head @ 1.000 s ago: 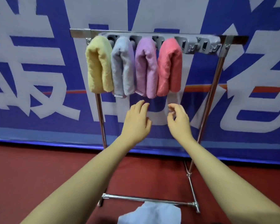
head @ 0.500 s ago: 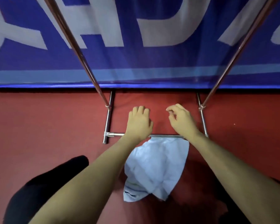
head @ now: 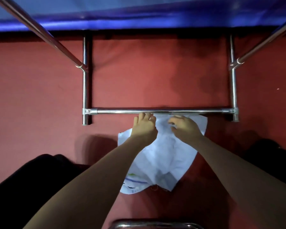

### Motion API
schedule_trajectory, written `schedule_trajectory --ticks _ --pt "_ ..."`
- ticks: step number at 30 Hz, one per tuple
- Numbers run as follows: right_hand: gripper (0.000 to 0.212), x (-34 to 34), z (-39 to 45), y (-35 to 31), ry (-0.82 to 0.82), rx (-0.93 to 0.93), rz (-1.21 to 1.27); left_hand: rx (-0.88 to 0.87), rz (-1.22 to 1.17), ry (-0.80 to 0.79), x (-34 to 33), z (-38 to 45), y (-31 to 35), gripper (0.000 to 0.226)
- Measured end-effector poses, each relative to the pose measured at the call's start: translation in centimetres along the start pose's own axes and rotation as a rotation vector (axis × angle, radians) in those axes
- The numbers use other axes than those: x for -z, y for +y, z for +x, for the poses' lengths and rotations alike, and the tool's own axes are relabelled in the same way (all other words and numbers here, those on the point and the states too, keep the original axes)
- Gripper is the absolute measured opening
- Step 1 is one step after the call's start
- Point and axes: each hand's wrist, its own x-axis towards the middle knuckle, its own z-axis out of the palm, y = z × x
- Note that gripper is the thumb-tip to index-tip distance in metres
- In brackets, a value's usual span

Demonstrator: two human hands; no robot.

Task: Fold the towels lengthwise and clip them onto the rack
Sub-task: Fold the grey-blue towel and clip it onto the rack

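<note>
White bag (head: 165, 156) with green and blue print, silver rack (head: 155, 111), red floor (head: 40, 104), blue banner (head: 139, 19).

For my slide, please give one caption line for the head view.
Both hands reach down to a crumpled white cloth on red floor beside the steel rack's base bar.

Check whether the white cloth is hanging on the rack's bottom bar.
No, the white cloth lies crumpled on the red floor just in front of the bar.

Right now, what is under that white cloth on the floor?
The white cloth lies on the red floor, its top edge at the rack's bottom bar. Anything beneath it is covered.
</note>
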Motion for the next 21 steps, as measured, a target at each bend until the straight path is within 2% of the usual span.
schedule_trajectory --ticks 4,6,10,13,16,21 --pt "0.037 -4.1 1.1 0.9 -0.22 0.001 -0.157 -0.015 0.027 -0.11 -3.5 1.5 -1.8 0.041" --pt "0.036 -5.7 1.7 1.2 -0.251 0.0 -0.213 -0.03 0.031 -0.158 -4.9 2.0 -2.1 0.041" --pt "0.015 -7.4 3.0 1.3 -0.086 0.061 -0.195 -0.039 -0.025 -0.217 -6.6 2.5 -2.1 0.046" --pt "0.025 -7.1 3.4 1.0 -0.011 0.177 -0.26 -0.028 -0.046 -0.217 -6.7 2.6 -2.0 0.046" --pt "0.017 -5.9 2.7 0.7 0.097 0.249 -0.256 -0.033 -0.046 -0.191 -6.1 2.1 -1.5 0.046" --pt "0.018 -3.2 -0.6 -0.7 0.404 0.346 -0.144 -0.038 -0.122 -0.092 -3.5 -0.3 -0.2 0.039"
